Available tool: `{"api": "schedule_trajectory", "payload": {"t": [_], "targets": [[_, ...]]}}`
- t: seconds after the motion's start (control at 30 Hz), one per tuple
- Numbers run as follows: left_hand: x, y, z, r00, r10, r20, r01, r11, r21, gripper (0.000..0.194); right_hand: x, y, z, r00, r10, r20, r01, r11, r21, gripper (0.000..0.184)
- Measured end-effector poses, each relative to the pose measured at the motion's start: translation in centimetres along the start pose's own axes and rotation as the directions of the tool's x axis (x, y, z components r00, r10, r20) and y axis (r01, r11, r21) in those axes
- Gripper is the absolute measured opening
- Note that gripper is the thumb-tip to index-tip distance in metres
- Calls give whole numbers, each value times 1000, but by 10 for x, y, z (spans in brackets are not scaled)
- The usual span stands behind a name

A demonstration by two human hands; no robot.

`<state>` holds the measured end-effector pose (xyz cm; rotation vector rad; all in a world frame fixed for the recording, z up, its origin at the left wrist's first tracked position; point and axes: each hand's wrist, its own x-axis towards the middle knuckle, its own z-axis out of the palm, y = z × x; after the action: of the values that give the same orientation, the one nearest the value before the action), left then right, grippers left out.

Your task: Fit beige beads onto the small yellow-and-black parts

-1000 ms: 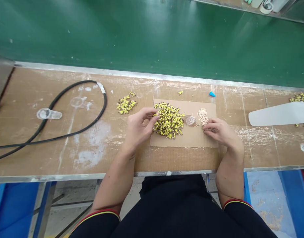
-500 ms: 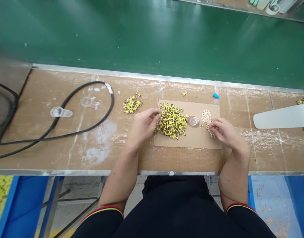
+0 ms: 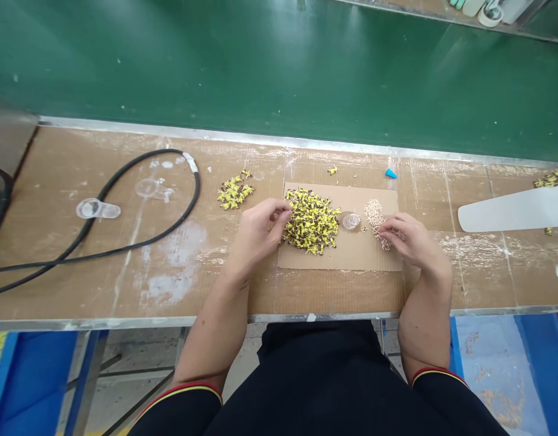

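Observation:
On a flat cardboard sheet (image 3: 342, 260) lies a heap of small yellow-and-dark-brown pieces (image 3: 311, 223). My left hand (image 3: 263, 227) is at the heap's left edge, thumb and forefinger pinched together; whatever is between them is too small to make out. A pile of tiny pale pieces (image 3: 373, 211) lies on the sheet's right side. Over its lower end my right hand (image 3: 410, 241) has its fingertips closed in a pinch, and I cannot see what they hold. Between the two piles stands a small clear round cup (image 3: 351, 221).
A smaller group of yellow pieces (image 3: 234, 192) lies left of the sheet. Behind it are a stray yellow piece (image 3: 333, 171) and a blue cap (image 3: 391, 174). A looped black cable (image 3: 142, 242) and clear scoop (image 3: 98, 209) lie left; a white bottle (image 3: 510, 211) lies right.
My right fingertips have shifted slightly up over the pale pile. My left hand stays beside the yellow heap, its thumb and forefinger closer together. The camera view sways a little sideways.

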<state>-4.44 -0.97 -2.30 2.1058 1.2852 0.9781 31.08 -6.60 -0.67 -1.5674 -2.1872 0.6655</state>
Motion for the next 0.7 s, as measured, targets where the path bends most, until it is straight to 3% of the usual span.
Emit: {"api": "schedule_trajectory", "payload": {"t": [0.23,0.7], "targets": [[-3,-4,4,983,-20,-181,10,999,-53,20,-3,0,-4,993,27,-117,-25,999,20,14],[1,7,-2,975,118,-187,-131,990,-58,12,-8,11,-3,987,66,-144,-72,997,-36,18]]}}
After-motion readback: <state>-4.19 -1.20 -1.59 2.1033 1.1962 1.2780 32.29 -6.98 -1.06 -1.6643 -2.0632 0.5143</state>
